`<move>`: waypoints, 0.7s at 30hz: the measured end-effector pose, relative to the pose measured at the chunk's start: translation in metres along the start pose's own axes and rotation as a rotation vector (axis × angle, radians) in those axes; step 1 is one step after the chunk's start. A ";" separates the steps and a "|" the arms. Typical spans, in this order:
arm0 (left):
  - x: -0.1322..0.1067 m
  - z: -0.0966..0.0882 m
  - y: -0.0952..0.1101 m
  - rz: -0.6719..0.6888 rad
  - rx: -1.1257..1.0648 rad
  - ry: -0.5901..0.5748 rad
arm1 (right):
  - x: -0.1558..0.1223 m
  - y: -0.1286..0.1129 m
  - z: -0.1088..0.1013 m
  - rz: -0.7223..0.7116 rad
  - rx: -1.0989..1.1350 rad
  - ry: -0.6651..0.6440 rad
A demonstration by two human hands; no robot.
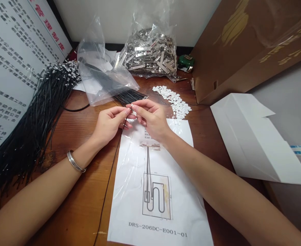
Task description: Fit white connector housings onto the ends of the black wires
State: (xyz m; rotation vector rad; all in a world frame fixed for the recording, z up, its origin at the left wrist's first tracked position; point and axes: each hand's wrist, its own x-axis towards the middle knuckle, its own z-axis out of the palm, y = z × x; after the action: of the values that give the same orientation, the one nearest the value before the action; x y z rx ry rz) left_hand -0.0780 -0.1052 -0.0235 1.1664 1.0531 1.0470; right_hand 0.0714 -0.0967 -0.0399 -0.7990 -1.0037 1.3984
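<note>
My left hand (109, 124) is closed in a pinch near the end of a thin black wire (109, 182), which trails down across the table towards me. Fingertip to fingertip with it, my right hand (152, 118) pinches a small shiny piece (133, 111) at the wire's end; its exact kind is too small to make out. Just behind my fingers lies a bundle of black wires (130, 96) with light tips. Beneath my hands is a printed drawing sheet (127, 191) under clear film. Small white plastic pieces (176, 102) are heaped beyond my right hand.
A large bunch of black wires (37, 112) with white ends leans at left against a printed board (12, 51). At the back stand a clear bag of metal strips (150, 53) and a green tape roll (185, 63). Brown box (232, 51) and folded white card (252, 140) flank the right.
</note>
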 end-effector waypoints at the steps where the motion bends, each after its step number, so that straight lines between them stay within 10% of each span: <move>1: 0.000 0.000 0.000 0.001 -0.003 -0.007 | 0.000 0.001 0.000 -0.009 -0.007 0.001; 21: -0.004 0.007 -0.001 0.005 0.134 -0.024 | -0.002 0.002 0.003 0.001 -0.109 0.129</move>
State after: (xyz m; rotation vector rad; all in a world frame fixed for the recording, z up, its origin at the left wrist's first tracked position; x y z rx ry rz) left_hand -0.0719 -0.1102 -0.0231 1.2863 1.1153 0.9755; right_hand 0.0677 -0.0985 -0.0407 -0.9581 -0.9851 1.2841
